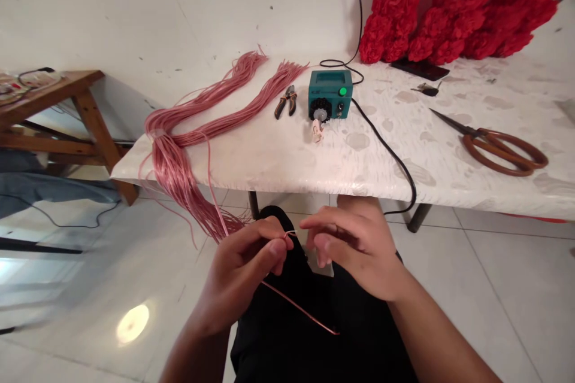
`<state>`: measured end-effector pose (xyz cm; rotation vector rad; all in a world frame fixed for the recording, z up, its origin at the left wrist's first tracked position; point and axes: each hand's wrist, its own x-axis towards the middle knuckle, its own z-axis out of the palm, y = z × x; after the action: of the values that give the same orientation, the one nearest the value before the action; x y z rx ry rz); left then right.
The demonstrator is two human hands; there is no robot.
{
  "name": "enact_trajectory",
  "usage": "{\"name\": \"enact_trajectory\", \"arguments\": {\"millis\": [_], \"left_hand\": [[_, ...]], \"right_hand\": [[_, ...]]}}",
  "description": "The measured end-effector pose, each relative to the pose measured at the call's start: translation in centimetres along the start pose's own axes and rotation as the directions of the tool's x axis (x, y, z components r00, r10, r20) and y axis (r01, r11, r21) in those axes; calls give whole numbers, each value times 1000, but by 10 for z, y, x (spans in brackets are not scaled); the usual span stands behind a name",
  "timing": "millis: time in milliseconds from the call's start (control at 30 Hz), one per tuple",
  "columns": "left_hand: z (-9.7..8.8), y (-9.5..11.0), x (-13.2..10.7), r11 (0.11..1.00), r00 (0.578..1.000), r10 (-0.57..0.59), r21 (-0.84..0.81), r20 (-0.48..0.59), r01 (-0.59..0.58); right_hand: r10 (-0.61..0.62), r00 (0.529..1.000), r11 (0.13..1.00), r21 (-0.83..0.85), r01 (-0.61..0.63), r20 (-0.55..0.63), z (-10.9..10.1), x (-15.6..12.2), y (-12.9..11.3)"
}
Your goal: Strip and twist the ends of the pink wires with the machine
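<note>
My left hand (251, 266) is closed in a pinch over my lap. A thin pink cord (300, 307) runs through it, and a short end with a pale tip pokes out past the thumb and forefinger. One length of cord slants down across my dark trousers. Just right of that tip is my right hand (353, 245), its fingers apart and slightly curled, holding nothing. Behind my left hand, a large bundle of pink cords (173, 170) hangs over the table's front edge, tied near the top, with two tails spread across the tabletop.
A teal box machine (330, 93) with a green button stands on the white-covered table (278, 161). Nearby lie pliers (286, 102), large brown-handled scissors (503, 149) and a black phone (421, 69). Red artificial flowers (476, 6) lean against the wall. A black cable (389, 155) drops over the edge.
</note>
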<state>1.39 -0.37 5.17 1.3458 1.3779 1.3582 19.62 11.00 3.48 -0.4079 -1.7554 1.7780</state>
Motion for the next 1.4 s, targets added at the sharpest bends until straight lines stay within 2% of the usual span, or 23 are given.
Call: {"name": "enact_trajectory", "arguments": {"millis": [100, 233, 333, 467, 667, 800, 933, 1000, 1067, 1133, 1200, 1400], "left_hand": [[3, -1, 1, 999, 1000, 21, 24, -1, -21], [5, -1, 0, 999, 1000, 17, 33, -18, -16], [7, -2, 0, 1000, 1000, 12, 6, -24, -12], [13, -2, 1, 1000, 998, 7, -17, -61, -9], [17, 1, 0, 1000, 999, 24, 13, -41, -23], [15, 4, 1, 990, 996, 57, 133, -62, -48], [11, 4, 4, 939, 981, 164, 322, -105, -123], [10, 4, 7, 894, 975, 214, 414, -60, -171], [9, 4, 10, 849, 969, 246, 474, 34, -233], [10, 4, 14, 814, 954, 268, 498, 130, -297], [10, 4, 16, 792, 941, 286, 507, 182, -339], [10, 4, 14, 779, 935, 324, 520, 144, -350]], "right_hand": [[-97, 995, 995, -25, 96, -36, 6, 0, -12], [-185, 970, 982, -64, 177, -158, 18, 0, -9], [-238, 953, 971, -86, 225, -187, 23, 0, -6], [-238, 950, 969, -115, 218, -201, 25, 1, -7], [-235, 948, 960, -206, 191, -215, 23, 0, -7], [-198, 967, 966, -201, 165, -158, 18, -2, -7], [-107, 994, 993, -50, 105, -39, 8, 1, 1], [-64, 998, 997, 45, 63, 14, 2, 4, 9], [-30, 999, 996, 89, 26, 45, -2, 8, 17], [4, 998, 994, 108, -11, 59, -5, 10, 24], [36, 996, 990, 136, -46, 80, -7, 12, 29], [38, 985, 966, 246, -78, 166, -9, 13, 35]]}}
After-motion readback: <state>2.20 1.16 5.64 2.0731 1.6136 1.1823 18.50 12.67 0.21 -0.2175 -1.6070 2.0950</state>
